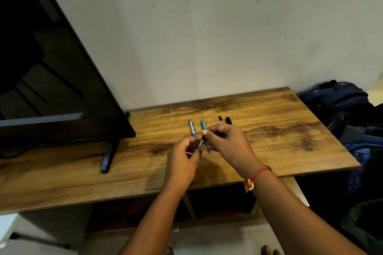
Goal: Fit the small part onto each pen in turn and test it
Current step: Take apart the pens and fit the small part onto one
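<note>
Two pens on table (269,130): white-blue pen (192,128), teal pen (203,125); third pen (201,143) held.

Both forearms bare, no sleeves in view. Left hand (183,158): no rings, no band. Right hand (226,144): nothing worn on the fingers. Right wrist carries a red thread band (258,174), knotted with a red-and-yellow tassel (248,185).

Beyond the grip lie a white-and-blue plastic pen (192,128) and a teal plastic pen (203,124), on the streaky honey-brown wooden tabletop (269,130). Red-and-yellow thread wristband (253,178) behind it.
</note>
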